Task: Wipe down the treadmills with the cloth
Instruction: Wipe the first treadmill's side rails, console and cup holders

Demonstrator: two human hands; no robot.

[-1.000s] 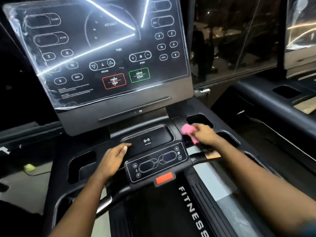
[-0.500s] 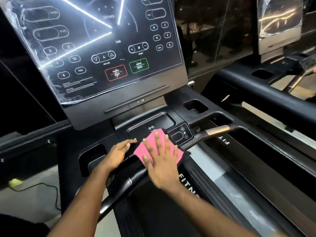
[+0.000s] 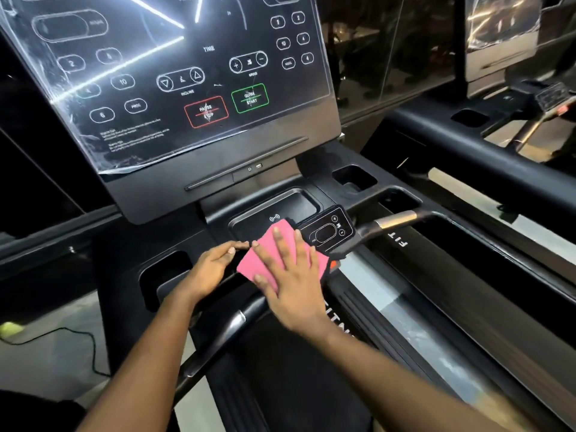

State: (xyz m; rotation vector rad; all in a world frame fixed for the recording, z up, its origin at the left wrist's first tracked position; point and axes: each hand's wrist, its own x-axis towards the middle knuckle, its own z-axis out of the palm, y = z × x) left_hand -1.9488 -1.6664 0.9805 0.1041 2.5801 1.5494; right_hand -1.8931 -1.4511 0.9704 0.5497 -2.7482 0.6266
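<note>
A black treadmill fills the head view, with a film-covered display console [image 3: 174, 82] tilted above a small control panel [image 3: 327, 233]. A pink cloth [image 3: 260, 260] lies flat over the left half of that control panel. My right hand [image 3: 290, 282] presses on the cloth with fingers spread, palm down. My left hand [image 3: 215, 265] rests flat on the console deck just left of the cloth, fingertips touching its edge, holding nothing. An orange-red stop tab [image 3: 333, 264] peeks out under the cloth's right corner.
Cup-holder recesses sit at the left [image 3: 165, 269] and right [image 3: 353, 176] of the deck. A curved handlebar [image 3: 396, 220] with a metallic grip runs to the right. A second treadmill [image 3: 498, 145] stands at the right. A cable [image 3: 81, 338] lies on the floor at the left.
My right hand carried the pink cloth from the right cup-holder area to the centre control panel and spread it flat there. My left hand stayed on the deck.
</note>
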